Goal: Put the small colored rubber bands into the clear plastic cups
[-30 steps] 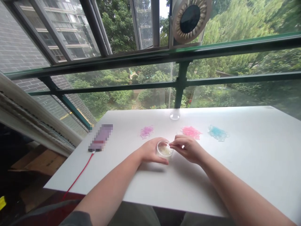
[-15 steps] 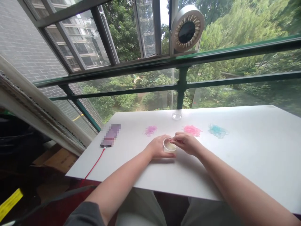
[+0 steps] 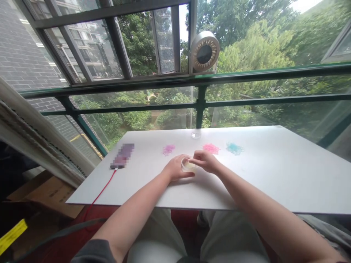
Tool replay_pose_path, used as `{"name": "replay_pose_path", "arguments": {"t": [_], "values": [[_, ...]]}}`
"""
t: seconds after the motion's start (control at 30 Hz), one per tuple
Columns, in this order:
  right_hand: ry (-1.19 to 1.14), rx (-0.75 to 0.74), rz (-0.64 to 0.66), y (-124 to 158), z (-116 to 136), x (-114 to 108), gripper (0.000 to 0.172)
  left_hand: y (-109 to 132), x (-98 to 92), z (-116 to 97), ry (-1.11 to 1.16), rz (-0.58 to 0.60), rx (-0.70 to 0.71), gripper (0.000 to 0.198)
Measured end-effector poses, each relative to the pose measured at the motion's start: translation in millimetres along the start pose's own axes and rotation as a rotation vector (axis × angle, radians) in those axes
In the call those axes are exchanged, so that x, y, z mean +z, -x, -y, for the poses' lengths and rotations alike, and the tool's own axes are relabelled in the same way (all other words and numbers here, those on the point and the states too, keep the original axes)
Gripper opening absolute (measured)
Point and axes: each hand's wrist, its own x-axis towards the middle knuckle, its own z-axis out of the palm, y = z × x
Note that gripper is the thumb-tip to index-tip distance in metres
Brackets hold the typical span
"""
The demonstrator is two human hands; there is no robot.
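My left hand [image 3: 176, 170] is wrapped around a small clear plastic cup [image 3: 188, 168], thumb on the near side and fingers on the far side. Something pale and yellowish lies inside the cup. My right hand [image 3: 205, 162] is closed, its fingertips pinched together at the cup's opening; what they hold, if anything, is too small to make out. Beyond the hands lie a purple pile of thin loops [image 3: 168, 149], a pink pile of thin loops [image 3: 211, 148] and a teal pile of thin loops [image 3: 234, 148].
A round clear lid or shallow dish [image 3: 196, 135] sits at the white table's [image 3: 263, 182] back edge. A phone-shaped blurred object [image 3: 123, 155] lies at the left with a red cable [image 3: 105, 186] running off the edge. A round fan [image 3: 205, 53] stands by the window rail [image 3: 153, 81].
My view has shifted, so the table and hands appear farther left. My left hand still holds the cup, and my right fingertips stay at its opening.
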Motion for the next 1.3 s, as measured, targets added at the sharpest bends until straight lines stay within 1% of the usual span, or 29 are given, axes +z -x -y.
{"name": "replay_pose_path", "arguments": {"t": [0.07,0.1,0.13,0.17,0.2,0.27,0.33,0.4,0.53,0.6,0.77,0.93,1.03,1.17,1.3], "values": [[-0.056,0.134,-0.021,-5.3,-4.4,-12.7,0.044,-0.1,0.2,1.0,0.017,-0.007,0.003,0.070],[-0.023,0.218,-0.071,-8.7,-7.7,-20.5,0.047,-0.1,0.4,1.5,0.029,-0.007,0.004,0.070],[0.061,0.312,-0.111,-12.2,-11.4,-28.4,0.049,-0.1,0.4,1.9,0.040,-0.005,0.004,0.071],[0.112,0.360,-0.120,-15.6,-15.4,-35.7,0.050,-0.3,0.5,2.3,0.049,-0.002,0.000,0.071],[0.155,0.392,-0.106,-18.7,-19.5,-41.7,0.047,-0.6,0.5,2.7,0.057,0.001,-0.008,0.071],[0.241,0.429,-0.037,-24.0,-26.8,-47.7,0.035,-1.4,0.5,3.4,0.070,0.008,-0.023,0.071],[0.339,0.452,0.035,-28.5,-31.9,-44.9,0.022,-2.4,0.5,4.1,0.081,0.012,-0.032,0.070],[0.446,0.473,0.072,-33.0,-34.3,-35.8,0.016,-3.0,0.8,4.6,0.085,0.009,-0.031,0.069],[0.624,0.528,0.071,-42.2,-32.3,-15.1,0.024,-2.4,1.9,4.8,0.065,-0.024,-0.037,0.069],[0.679,0.551,0.070,-45.7,-29.8,-8.3,0.024,-2.2,2.7,4.8,0.048,-0.043,-0.039,0.069],[0.734,0.553,0.083,-46.7,-23.7,0.2,0.026,-3.8,5.5,2.9,-0.006,-0.088,-0.063,0.069],[0.723,0.543,0.087,-34.7,-18.0,6.9,0.027,-3.3,7.4,-3.3,-0.077,-0.109,-0.104,0.070],[0.685,0.509,0.072,-27.6,-13.9,10.9,0.027,0.4,8.4,-6.3,-0.133,-0.134,-0.154,0.073],[0.607,0.416,0.045,-27.0,-2.0,10.5,0.026,7.3,11.6,-7.8,-0.175,-0.144,-0.243,0.076],[0.528,0.255,0.085,-28.8,20.6,4.3,0.017,12.1,13.8,-9.2,-0.184,-0.137,-0.295,0.077]]}}
